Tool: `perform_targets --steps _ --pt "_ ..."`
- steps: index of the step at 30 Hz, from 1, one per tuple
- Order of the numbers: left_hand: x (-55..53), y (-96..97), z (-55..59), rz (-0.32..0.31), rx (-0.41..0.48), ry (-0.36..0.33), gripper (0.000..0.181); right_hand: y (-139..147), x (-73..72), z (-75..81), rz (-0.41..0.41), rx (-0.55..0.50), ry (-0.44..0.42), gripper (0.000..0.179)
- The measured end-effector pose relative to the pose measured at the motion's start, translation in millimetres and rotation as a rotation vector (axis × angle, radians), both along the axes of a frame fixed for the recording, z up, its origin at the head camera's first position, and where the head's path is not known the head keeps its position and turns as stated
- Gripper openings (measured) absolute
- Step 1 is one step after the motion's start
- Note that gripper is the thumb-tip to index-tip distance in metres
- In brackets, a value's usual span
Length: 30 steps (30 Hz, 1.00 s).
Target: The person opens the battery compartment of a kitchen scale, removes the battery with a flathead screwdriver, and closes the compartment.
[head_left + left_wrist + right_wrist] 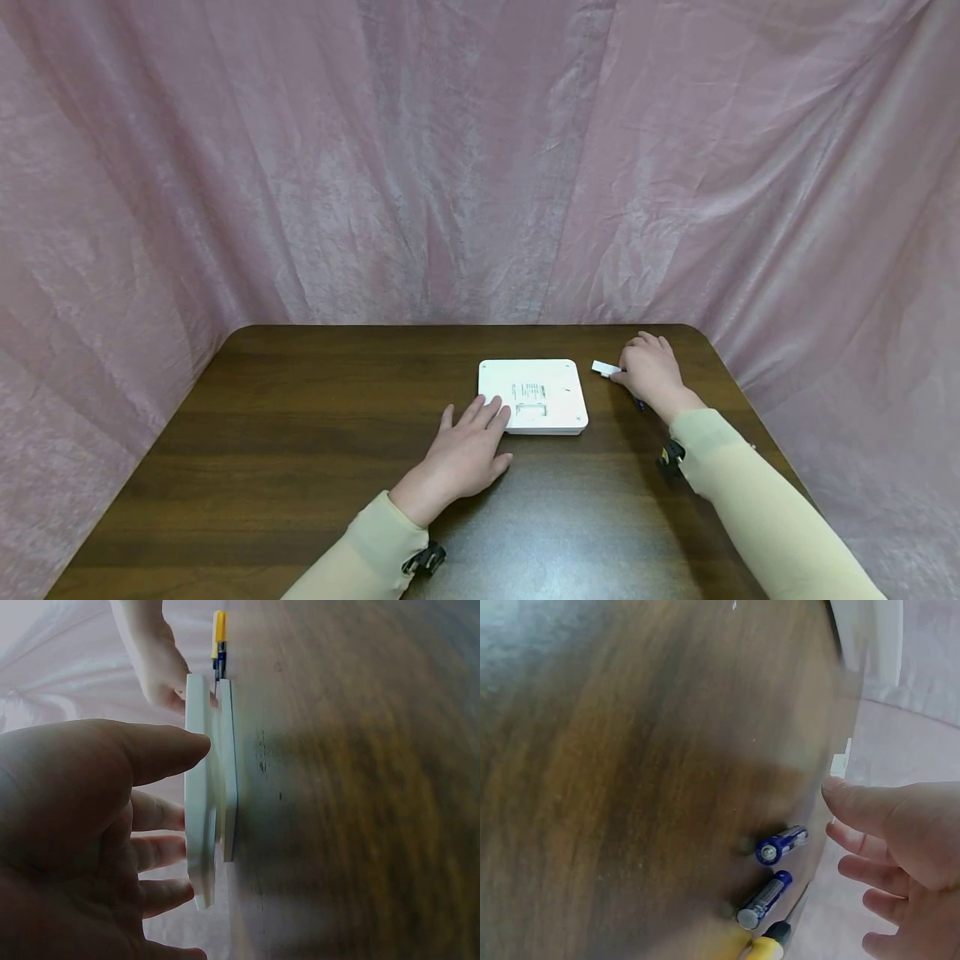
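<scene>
A white flat device lies on the table with its printed underside up and a small battery recess uncovered. My left hand rests its outstretched fingers on the near left corner; in the left wrist view the thumb points at the edge of the device. To the right of it, my right hand pinches a small white cover between thumb and fingers. Below that hand, in the right wrist view, lie two blue batteries, one battery beside the other battery.
A screwdriver with a yellow handle lies beside the batteries, its shaft pointing towards the far edge. The dark wooden table ends at rounded far corners. Pink curtains hang behind it and on both sides.
</scene>
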State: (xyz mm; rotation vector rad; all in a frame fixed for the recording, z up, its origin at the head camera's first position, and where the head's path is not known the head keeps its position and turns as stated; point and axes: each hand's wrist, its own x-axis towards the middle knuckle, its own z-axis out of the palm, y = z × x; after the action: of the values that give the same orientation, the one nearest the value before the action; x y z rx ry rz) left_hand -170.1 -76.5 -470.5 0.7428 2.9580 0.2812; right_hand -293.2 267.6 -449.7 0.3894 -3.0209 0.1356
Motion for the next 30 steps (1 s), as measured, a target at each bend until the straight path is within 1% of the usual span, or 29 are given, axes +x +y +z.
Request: perform_targets --steps 6,13,16,23,30 --pt "-0.1 -0.8 0.4 0.0 -0.001 -0.001 0.072 -2 6.0 1.7 -0.002 -0.034 0.031 0.02" --pt "-0.1 -1.5 1.4 0.002 -0.006 -0.004 0.072 -16 23.2 15.4 0.038 -0.078 0.082 0.018" --pt "-0.4 -1.5 1.6 0.001 -0.005 -0.001 0.072 -23 29.5 20.2 0.053 -0.09 0.088 0.018" --pt "-0.3 -0.9 1.0 -0.002 -0.003 0.001 0.072 -40 40.2 26.0 0.085 -0.083 0.089 0.022" --pt "0.2 -0.2 -0.6 -0.001 0.002 -0.002 0.072 -59 49.5 32.2 0.119 -0.073 0.055 0.022"
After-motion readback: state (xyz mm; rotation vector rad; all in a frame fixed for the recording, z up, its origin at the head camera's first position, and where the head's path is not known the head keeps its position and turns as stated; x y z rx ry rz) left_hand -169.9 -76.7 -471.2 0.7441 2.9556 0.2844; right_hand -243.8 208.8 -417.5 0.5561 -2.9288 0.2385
